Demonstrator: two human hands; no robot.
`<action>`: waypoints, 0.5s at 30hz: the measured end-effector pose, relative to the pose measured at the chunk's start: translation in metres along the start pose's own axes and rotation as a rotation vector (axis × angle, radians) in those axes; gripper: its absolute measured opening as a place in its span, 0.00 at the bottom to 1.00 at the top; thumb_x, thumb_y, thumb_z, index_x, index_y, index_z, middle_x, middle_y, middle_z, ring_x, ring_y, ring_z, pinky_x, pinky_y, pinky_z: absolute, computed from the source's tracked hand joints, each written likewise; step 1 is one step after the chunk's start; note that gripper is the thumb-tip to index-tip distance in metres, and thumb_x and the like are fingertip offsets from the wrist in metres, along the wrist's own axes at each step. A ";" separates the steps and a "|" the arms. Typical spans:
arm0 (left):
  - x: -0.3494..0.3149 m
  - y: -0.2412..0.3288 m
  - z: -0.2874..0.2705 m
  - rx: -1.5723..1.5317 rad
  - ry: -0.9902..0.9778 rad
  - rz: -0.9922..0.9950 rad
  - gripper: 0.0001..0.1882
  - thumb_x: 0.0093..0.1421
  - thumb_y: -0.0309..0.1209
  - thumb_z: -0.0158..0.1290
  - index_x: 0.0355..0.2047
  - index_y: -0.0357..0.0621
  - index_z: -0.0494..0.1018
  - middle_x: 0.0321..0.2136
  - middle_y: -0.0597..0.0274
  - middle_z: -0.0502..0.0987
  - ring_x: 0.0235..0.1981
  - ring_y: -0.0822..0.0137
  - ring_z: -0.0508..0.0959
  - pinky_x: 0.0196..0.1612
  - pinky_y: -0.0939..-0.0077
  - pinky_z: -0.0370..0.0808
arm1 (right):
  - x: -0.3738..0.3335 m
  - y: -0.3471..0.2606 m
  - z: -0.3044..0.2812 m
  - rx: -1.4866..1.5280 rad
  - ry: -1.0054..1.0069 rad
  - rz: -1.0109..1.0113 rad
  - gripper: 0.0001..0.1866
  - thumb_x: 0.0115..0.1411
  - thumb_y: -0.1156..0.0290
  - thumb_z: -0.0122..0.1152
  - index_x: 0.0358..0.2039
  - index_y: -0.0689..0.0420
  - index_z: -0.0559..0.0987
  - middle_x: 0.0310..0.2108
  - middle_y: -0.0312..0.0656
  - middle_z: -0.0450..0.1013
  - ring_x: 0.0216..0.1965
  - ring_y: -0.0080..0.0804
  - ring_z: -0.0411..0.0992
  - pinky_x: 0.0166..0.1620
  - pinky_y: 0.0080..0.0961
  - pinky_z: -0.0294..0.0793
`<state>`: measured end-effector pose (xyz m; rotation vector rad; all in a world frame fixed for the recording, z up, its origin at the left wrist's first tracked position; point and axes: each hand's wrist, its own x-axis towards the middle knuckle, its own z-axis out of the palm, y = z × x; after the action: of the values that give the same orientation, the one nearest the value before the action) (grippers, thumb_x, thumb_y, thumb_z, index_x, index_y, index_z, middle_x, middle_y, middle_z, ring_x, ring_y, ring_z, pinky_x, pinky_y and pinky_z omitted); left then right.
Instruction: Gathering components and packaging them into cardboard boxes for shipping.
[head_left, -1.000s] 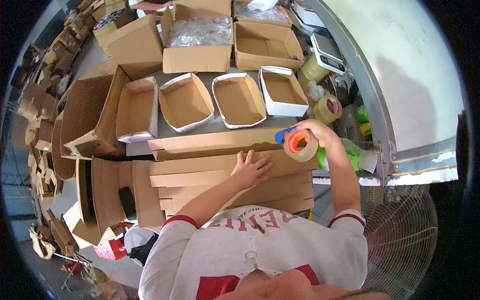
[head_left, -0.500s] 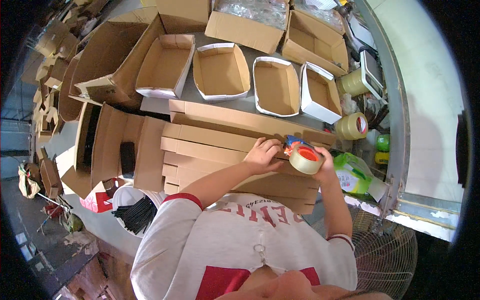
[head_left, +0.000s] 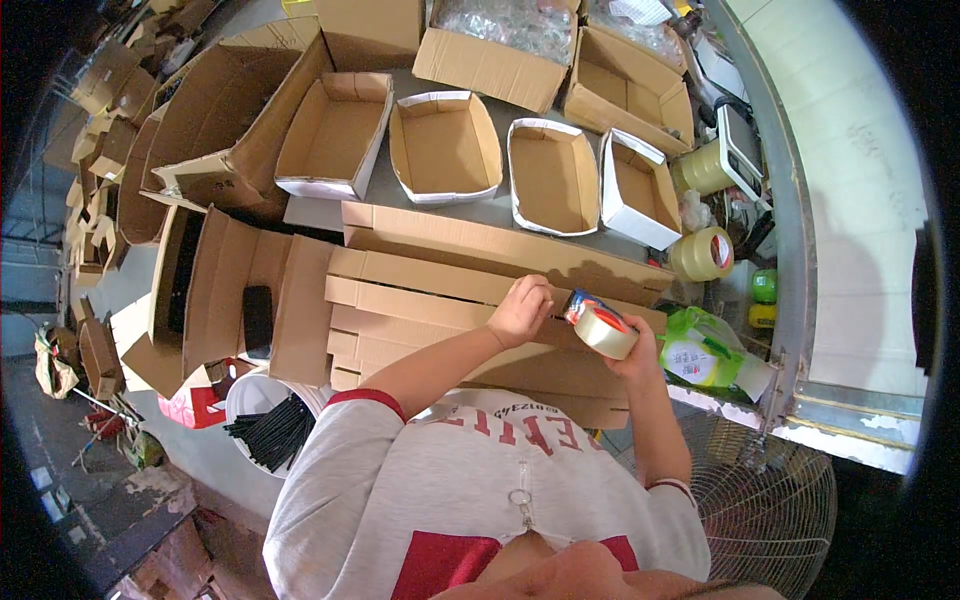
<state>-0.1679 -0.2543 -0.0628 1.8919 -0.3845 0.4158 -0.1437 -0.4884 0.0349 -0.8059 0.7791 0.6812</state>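
In my right hand [head_left: 640, 358] is a tape dispenser [head_left: 588, 312] with blue and orange parts and a roll of clear tape. My left hand [head_left: 522, 311] is just left of the dispenser's front end, its fingers curled together. Whether it pinches a bit of tape is too small to tell. Beneath both hands lie several long, narrow brown cartons [head_left: 420, 294], side by side across the table. The farthest one is an open, long trough shape.
Open cardboard trays [head_left: 445, 190] stand in a row beyond the cartons, with larger boxes [head_left: 490, 58] behind. Tape rolls [head_left: 702, 254] and a green bag [head_left: 705, 350] sit at right. At left are cardboard flaps [head_left: 222, 290] and a white bucket [head_left: 242, 395] of black sticks. A wire fan guard [head_left: 770, 490] is nearby.
My right hand has moved slightly left and down and turned the dispenser, so the roll shows more edge-on. My left hand's fingers have curled closer together.
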 end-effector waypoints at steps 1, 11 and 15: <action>0.000 0.000 0.000 -0.001 0.001 0.000 0.12 0.55 0.28 0.56 0.38 0.46 0.67 0.42 0.56 0.69 0.47 0.54 0.70 0.54 0.49 0.65 | -0.004 -0.001 0.001 0.023 0.043 0.005 0.16 0.55 0.61 0.52 0.39 0.56 0.76 0.36 0.40 0.77 0.33 0.38 0.77 0.35 0.32 0.81; 0.003 0.013 -0.011 0.194 -0.167 0.233 0.13 0.53 0.33 0.58 0.38 0.54 0.69 0.43 0.62 0.68 0.50 0.57 0.69 0.54 0.35 0.59 | -0.003 0.014 -0.004 0.102 -0.015 0.129 0.12 0.55 0.60 0.53 0.34 0.53 0.77 0.28 0.36 0.77 0.25 0.35 0.77 0.19 0.28 0.78; 0.004 0.015 -0.011 0.256 -0.180 0.252 0.11 0.52 0.30 0.57 0.36 0.55 0.69 0.41 0.65 0.69 0.50 0.59 0.69 0.55 0.36 0.58 | 0.002 0.016 -0.012 0.110 -0.009 0.092 0.13 0.55 0.60 0.52 0.35 0.54 0.77 0.30 0.37 0.78 0.27 0.34 0.78 0.20 0.28 0.78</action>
<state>-0.1721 -0.2492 -0.0451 2.1460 -0.7236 0.4805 -0.1588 -0.4897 0.0218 -0.6697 0.8424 0.7166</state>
